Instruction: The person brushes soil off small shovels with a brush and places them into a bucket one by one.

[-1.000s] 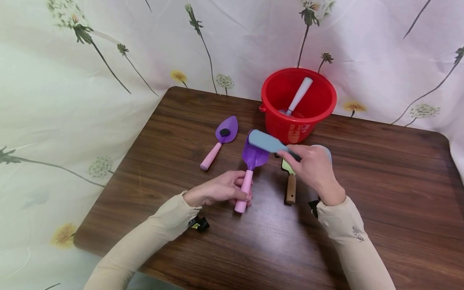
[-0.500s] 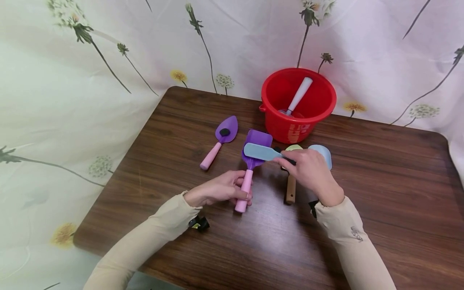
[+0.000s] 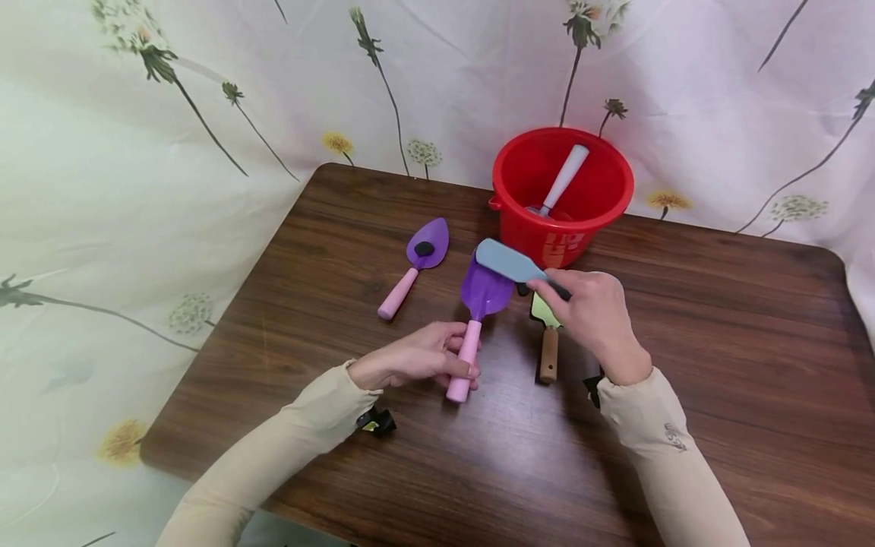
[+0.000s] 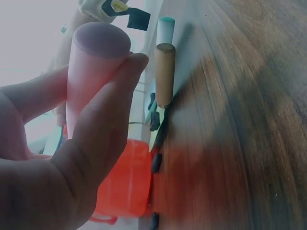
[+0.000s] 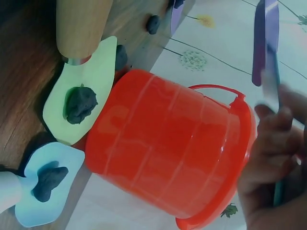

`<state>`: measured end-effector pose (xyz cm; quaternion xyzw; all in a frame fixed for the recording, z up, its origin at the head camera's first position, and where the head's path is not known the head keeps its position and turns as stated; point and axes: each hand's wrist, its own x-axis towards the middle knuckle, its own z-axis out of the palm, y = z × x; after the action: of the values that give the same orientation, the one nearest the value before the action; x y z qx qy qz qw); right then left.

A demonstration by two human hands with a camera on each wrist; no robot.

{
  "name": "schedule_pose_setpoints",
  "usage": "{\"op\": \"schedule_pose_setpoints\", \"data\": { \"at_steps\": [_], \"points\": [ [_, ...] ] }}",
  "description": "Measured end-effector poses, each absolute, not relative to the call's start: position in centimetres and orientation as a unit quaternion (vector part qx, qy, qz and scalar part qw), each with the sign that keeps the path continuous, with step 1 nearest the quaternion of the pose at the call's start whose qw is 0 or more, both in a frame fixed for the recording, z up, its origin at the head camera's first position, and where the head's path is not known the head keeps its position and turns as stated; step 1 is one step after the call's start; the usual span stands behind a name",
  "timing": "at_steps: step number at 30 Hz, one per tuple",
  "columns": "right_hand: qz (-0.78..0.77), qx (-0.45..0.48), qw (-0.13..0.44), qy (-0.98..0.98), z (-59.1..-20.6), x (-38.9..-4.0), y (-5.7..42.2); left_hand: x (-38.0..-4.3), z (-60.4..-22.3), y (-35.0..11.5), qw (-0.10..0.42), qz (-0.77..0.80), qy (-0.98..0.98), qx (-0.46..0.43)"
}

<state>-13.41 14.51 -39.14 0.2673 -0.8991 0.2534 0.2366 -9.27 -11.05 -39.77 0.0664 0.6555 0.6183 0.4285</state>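
My left hand (image 3: 424, 355) grips the pink handle of a purple hand shovel (image 3: 487, 292), its blade raised and pointing toward the back. In the left wrist view, fingers and thumb wrap this pink handle (image 4: 98, 62). With my right hand (image 3: 593, 315) I pinch a flat light-blue tool (image 3: 509, 260) with a rounded end and a dark section near the fingers. Its flat end overlaps the upper part of the purple blade in the head view. The right wrist view catches the tool edge-on beside the blade; I cannot tell its exact kind.
A red bucket (image 3: 529, 232) at the back holds a white-handled tool (image 3: 566, 176). A purple pointed trowel (image 3: 436, 237) lies left, bearing a dark lump (image 3: 424, 249). Below my right hand are a green wooden-handled trowel (image 5: 55, 105) and a light-blue shovel (image 5: 33, 206), each with a dark lump.
The light-blue tool dips toward the lower purple blade, then returns up to its tip with my right hand. The purple shovel shifts slightly right; my left hand keeps its grip.
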Motion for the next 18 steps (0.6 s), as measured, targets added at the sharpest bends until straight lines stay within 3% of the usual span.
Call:
{"op": "schedule_pose_setpoints", "data": {
  "at_steps": [6,9,13,18],
  "points": [
    [0.264,0.322,0.1,-0.904,-38.73,-12.7,14.66,-9.81,-39.61,-11.16,0.407,0.618,0.671,0.048],
    [0.26,0.317,0.062,-0.91,-38.55,-12.51,14.69,-9.95,-39.57,-11.27,0.406,0.615,0.675,0.043],
    [0.237,0.291,0.065,-0.925,-38.57,-12.59,14.89,-9.86,-39.56,-11.28,0.408,0.615,0.673,0.043],
    [0.2,0.273,0.125,-0.933,-38.83,-12.89,15.19,-9.57,-39.63,-11.42,0.407,0.616,0.672,0.051]
  ]
}}
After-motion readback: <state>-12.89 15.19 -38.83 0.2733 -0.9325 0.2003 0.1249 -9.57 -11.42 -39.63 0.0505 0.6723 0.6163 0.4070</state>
